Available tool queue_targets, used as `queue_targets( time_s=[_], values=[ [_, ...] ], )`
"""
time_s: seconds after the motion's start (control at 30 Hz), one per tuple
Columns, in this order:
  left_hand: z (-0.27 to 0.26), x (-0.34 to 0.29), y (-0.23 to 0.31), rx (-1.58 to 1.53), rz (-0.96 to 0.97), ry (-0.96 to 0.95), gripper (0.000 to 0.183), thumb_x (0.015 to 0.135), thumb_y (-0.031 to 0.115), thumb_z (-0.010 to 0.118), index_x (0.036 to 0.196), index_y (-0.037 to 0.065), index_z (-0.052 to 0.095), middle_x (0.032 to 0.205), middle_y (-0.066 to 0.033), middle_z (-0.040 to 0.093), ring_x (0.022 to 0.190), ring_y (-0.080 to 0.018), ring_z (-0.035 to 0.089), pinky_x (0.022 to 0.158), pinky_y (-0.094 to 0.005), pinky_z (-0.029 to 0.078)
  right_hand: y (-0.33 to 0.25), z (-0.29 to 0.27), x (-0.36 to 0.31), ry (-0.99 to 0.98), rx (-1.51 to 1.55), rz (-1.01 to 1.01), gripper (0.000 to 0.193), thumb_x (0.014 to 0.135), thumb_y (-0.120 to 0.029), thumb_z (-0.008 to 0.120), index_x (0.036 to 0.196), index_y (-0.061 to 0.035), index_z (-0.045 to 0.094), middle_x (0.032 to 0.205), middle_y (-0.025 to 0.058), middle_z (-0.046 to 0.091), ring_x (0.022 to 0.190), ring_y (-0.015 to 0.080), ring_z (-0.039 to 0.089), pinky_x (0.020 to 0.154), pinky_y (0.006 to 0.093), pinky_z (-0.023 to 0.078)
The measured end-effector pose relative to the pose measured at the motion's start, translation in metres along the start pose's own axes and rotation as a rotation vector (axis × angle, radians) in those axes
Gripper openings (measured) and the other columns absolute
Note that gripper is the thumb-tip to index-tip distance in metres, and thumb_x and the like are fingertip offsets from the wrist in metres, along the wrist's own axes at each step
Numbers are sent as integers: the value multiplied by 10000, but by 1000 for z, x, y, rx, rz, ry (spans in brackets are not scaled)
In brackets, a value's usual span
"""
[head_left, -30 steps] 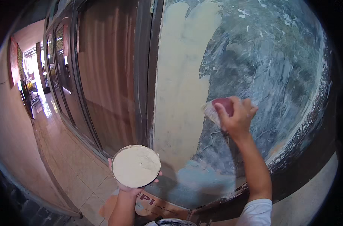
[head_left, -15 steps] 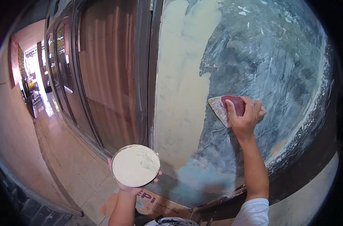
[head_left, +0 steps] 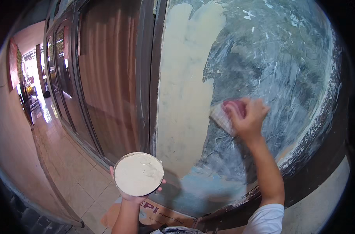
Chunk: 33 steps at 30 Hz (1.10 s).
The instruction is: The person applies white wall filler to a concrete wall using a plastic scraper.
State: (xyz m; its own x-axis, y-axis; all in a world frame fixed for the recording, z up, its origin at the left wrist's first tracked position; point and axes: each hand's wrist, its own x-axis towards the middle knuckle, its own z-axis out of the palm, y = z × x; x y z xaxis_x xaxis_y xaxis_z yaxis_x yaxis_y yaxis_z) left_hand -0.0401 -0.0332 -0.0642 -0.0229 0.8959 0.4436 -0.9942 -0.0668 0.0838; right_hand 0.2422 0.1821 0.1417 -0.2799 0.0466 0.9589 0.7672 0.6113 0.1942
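My left hand (head_left: pixel 131 197) holds up a shallow round container of cream-coloured putty (head_left: pixel 136 175), its fingers wrapped about the underside and rim. The putty is mostly smooth, with a ridged, scooped patch toward the right. My right hand (head_left: pixel 251 121) grips a scraper (head_left: pixel 223 119) with a dark red upper part and a wide, putty-smeared lower part. Motion blurs both hand and scraper. The scraper lies at the wall, just right of the border between a cream-coated strip (head_left: pixel 183 89) and bare grey-blue wall (head_left: pixel 271 85). Whether its edge touches the wall, I cannot tell.
A dark-framed window with a brown curtain (head_left: pixel 109 78) stands left of the wall. Farther left, a tiled walkway (head_left: pixel 74 171) runs back to a bright opening. An orange printed banner (head_left: pixel 154 214) lies low in front. Dark trim (head_left: pixel 318 163) borders the wall at right.
My right hand and the scraper have shifted slightly left toward the cream strip and are now blurred. The putty container sits nearly as before; the whole view has shifted a little.
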Motion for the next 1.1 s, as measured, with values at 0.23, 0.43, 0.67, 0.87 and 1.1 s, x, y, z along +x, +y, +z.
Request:
queue_targets(
  time_s=[0.23,0.43,0.67,0.87,1.1],
  values=[
    [-2,5,3,-5,-5,-23,1171,783,940,487,1604,122,319,1568,-330,364,1181,-700,508,858,-756,530,-7,17,-39,-185,-60,-285,275,882,-414,768,958,-157,705,878,-11,632,879,230,559,844,474,319],
    [3,0,2,-17,-22,5,1182,781,949,474,1604,116,317,1554,-328,388,1188,-695,506,859,-763,522,-7,1,-14,-66,95,-62,300,857,-415,805,978,-153,723,882,-11,652,882,232,550,847,455,319],
    [3,-4,5,54,-12,33,1164,781,963,442,1587,128,357,1555,-306,403,1162,-671,536,771,-716,555,-1,15,-8,-37,-85,-130,325,872,-450,783,971,-149,710,882,17,627,872,247,543,856,468,328],
    [6,-6,5,79,25,75,1134,809,953,417,1585,127,361,1501,-325,466,1108,-675,582,759,-708,572,-3,8,-7,-32,36,-37,339,894,-469,759,967,-142,706,887,40,628,904,250,555,853,463,333],
    [13,-2,7,77,64,50,1148,821,940,429,1583,86,345,1489,-353,458,1131,-684,569,786,-698,585,-3,24,-13,-72,-125,-377,296,909,-475,732,894,-182,690,852,-22,642,870,225,550,796,463,335]
  ],
)
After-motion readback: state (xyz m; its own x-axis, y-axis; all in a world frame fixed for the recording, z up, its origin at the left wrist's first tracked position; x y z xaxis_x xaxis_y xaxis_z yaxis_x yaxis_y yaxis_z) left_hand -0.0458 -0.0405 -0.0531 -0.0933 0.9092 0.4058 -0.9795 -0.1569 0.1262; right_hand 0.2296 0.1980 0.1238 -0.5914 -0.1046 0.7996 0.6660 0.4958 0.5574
